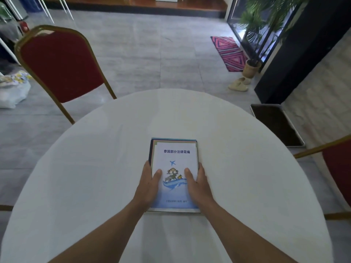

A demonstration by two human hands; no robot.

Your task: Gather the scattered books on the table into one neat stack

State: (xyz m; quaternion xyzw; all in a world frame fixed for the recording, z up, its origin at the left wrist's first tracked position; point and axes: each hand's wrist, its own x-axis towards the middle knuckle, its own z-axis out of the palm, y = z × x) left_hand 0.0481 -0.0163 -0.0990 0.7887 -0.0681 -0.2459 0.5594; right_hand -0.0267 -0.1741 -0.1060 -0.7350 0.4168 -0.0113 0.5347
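Note:
A stack of books (174, 158) lies near the middle of the round white table (95, 158). The top book is white with blue Chinese lettering, a small plane and a whale picture. Edges of darker books show under it along the far and left sides. My left hand (149, 182) presses against the stack's left edge, thumb on the cover. My right hand (197, 182) clasps the right edge the same way. Both hands hold the stack between them on the tabletop.
A red chair with a gold frame (60, 67) stands at the table's far left. Another red chair (336, 168) is at the right edge. A dark tray (275, 124), slippers, a potted plant and a pink rug lie on the floor to the far right.

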